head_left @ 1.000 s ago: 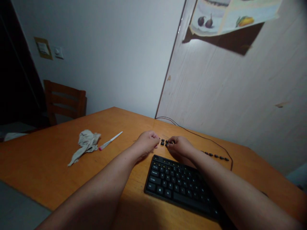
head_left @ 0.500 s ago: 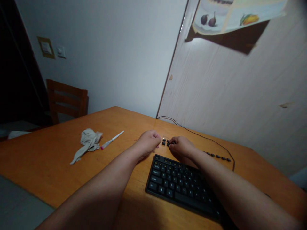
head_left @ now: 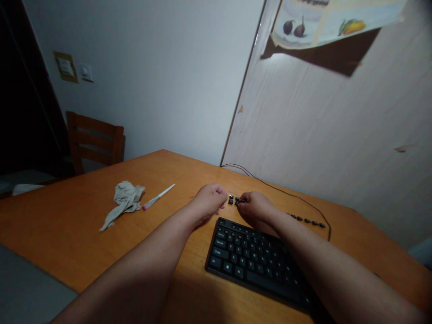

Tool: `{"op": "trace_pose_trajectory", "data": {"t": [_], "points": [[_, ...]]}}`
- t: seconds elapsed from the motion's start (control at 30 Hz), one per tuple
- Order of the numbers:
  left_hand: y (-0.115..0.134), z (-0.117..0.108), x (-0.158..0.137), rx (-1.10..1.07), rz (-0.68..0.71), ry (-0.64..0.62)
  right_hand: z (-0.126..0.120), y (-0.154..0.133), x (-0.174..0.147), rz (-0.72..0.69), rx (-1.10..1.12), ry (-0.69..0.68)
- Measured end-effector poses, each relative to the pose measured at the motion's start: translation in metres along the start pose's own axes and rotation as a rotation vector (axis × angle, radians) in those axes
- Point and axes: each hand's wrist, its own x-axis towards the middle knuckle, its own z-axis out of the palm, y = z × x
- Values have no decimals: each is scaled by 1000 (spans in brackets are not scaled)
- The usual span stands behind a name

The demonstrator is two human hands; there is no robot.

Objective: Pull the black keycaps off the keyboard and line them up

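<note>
Behind the black keyboard [head_left: 254, 263], several small black keycaps [head_left: 230, 202] lie on the table between my two hands. My left hand [head_left: 212, 199] rests just left of them, its fingers curled closed; what they hold, if anything, is hidden. My right hand [head_left: 256, 204] is at the right side of this group, with thumb and fingers pinched on a dark keycap, partly covered by the fingertips. The top row at the keyboard's left end shows bare spots where caps are off. My right forearm hides the keyboard's right part.
A row of more loose keycaps [head_left: 307, 220] lies to the right, beyond my right forearm. A thin black cable [head_left: 290, 194] curves along the table's back. To the left are a crumpled grey cloth [head_left: 125, 200] and a white brush-like tool [head_left: 160, 196]. A wooden chair [head_left: 96, 139] stands behind.
Almost nothing differs. Both hands stay in the same place by the keycaps, and the whole view has shifted very slightly.
</note>
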Motion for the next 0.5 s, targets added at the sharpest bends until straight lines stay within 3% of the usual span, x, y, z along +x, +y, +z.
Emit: {"op": "trace_pose_trajectory", "data": {"t": [0.5], "points": [[-3, -2, 2, 8, 28, -10, -8, 19, -1, 14, 53, 17]]}}
